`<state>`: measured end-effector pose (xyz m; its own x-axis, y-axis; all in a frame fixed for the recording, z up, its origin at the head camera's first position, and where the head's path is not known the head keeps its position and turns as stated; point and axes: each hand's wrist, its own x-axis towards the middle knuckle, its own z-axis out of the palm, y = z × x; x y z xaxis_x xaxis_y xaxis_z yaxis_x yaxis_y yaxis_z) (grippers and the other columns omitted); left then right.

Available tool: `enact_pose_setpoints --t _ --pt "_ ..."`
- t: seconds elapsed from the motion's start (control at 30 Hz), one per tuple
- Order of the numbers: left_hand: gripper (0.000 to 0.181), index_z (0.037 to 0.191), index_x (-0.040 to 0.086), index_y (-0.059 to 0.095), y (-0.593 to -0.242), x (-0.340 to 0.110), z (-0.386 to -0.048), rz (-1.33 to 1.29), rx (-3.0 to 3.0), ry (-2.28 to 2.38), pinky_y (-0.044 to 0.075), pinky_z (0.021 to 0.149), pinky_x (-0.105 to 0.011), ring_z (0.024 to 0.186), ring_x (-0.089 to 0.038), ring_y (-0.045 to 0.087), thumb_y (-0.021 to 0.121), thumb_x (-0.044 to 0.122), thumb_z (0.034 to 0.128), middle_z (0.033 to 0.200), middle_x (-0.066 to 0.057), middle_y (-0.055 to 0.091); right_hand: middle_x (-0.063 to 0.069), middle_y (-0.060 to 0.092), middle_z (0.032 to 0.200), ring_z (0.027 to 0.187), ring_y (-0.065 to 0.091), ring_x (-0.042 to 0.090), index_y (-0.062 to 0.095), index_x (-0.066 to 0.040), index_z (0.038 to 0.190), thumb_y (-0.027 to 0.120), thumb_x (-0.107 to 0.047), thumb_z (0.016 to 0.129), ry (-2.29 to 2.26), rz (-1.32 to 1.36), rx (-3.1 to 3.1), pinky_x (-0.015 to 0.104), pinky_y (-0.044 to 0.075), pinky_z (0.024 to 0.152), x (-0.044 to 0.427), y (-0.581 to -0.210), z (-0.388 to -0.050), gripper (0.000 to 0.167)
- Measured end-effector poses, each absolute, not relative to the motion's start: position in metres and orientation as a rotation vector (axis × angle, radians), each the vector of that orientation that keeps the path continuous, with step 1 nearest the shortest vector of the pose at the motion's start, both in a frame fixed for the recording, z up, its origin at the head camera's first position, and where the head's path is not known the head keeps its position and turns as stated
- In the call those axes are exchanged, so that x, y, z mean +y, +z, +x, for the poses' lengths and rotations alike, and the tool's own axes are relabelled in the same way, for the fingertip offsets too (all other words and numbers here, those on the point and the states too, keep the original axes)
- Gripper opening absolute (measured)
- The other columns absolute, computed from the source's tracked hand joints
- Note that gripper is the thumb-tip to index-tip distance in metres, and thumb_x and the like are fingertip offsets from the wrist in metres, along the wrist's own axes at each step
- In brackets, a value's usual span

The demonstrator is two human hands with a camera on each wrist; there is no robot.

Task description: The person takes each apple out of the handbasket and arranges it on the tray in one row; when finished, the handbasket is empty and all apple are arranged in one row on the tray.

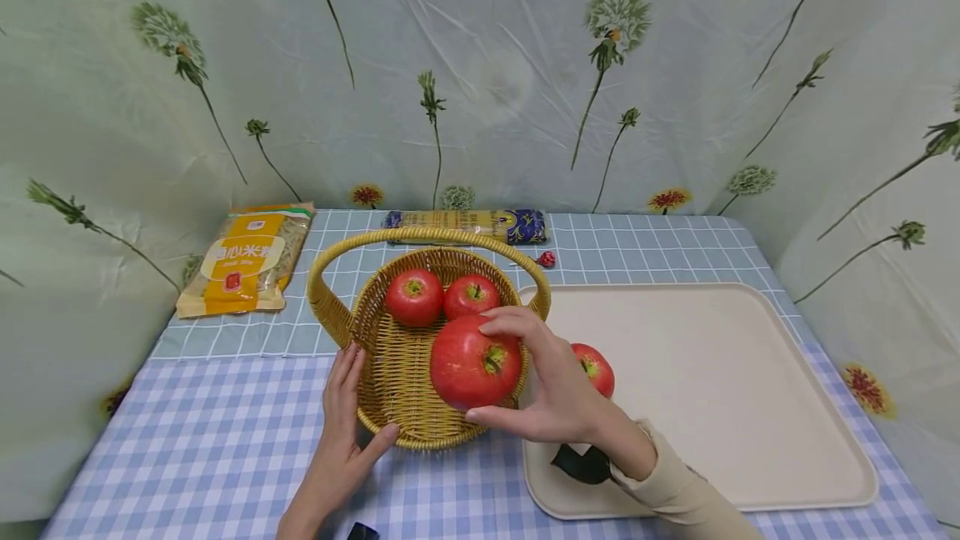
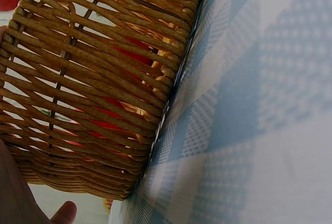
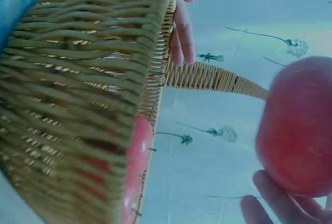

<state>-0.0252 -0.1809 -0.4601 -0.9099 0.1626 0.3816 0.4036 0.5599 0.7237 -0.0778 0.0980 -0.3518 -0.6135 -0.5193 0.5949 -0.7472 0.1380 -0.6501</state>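
Observation:
A yellow wicker basket [image 1: 405,357] with a tall arched handle holds two red apples [image 1: 415,297] at its back. My right hand [image 1: 555,382] grips another red apple [image 1: 476,362] between thumb and fingers, above the basket's right side; the right wrist view shows this apple [image 3: 296,125] clear of the basket rim. My left hand [image 1: 345,432] rests against the basket's left and front-left rim with its fingers extended. In the left wrist view the woven side [image 2: 93,79] fills the left half, with part of the hand [image 2: 18,193] beside it.
A beige tray [image 1: 705,390] lies at the right, with a red apple [image 1: 595,369] on its left part, partly behind my right hand. At the back are a yellow food bag [image 1: 247,261], a long patterned packet [image 1: 468,225] and a small red item [image 1: 546,259].

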Motion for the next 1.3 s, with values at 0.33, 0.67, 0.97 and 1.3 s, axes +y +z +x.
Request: enact_pose_setpoints --t 0.33,0.67,0.97,1.3 --pt "0.095 0.152 0.005 0.011 -0.459 -0.181 -0.025 -0.468 -2.533 -1.294 0.004 0.109 -0.043 0.141 -0.031 -0.005 0.072 0.009 0.0787 0.156 -0.012 0.002 0.017 0.050 0.122 0.113 0.047 0.027 0.044 0.005 0.122 0.075 -0.043 0.078 1.537 1.024 -1.990 0.030 0.049 0.081 0.139 -0.360 -0.065 0.072" --pt "0.095 0.152 0.005 0.011 -0.458 -0.180 -0.025 -0.467 -2.536 -1.289 0.004 0.109 -0.041 0.141 -0.030 -0.005 0.072 0.009 0.0785 0.156 -0.011 0.002 0.007 0.049 0.124 0.112 0.047 0.022 0.039 0.011 0.124 0.073 0.008 0.056 1.532 0.595 -2.042 0.021 0.046 0.082 0.181 -0.369 -0.062 0.077" --pt "0.096 0.152 0.005 0.011 -0.457 -0.180 -0.024 -0.466 -2.536 -1.298 0.004 0.109 -0.042 0.141 -0.030 -0.005 0.073 0.009 0.0776 0.156 -0.010 0.002 -0.009 0.046 0.123 0.112 0.045 0.014 0.037 0.003 0.130 0.076 0.010 0.063 1.464 0.192 -2.216 0.014 0.044 0.079 0.212 -0.387 -0.067 0.078" --pt "0.097 0.152 0.005 0.011 -0.458 -0.180 -0.025 -0.460 -2.533 -1.309 0.004 0.109 -0.047 0.141 -0.030 -0.005 0.072 0.008 0.0776 0.156 -0.010 0.002 0.004 0.049 0.125 0.100 0.047 0.013 0.044 -0.013 0.132 0.083 -0.013 0.070 1.279 -0.017 -2.406 0.017 0.043 0.071 0.247 -0.432 -0.074 0.073"
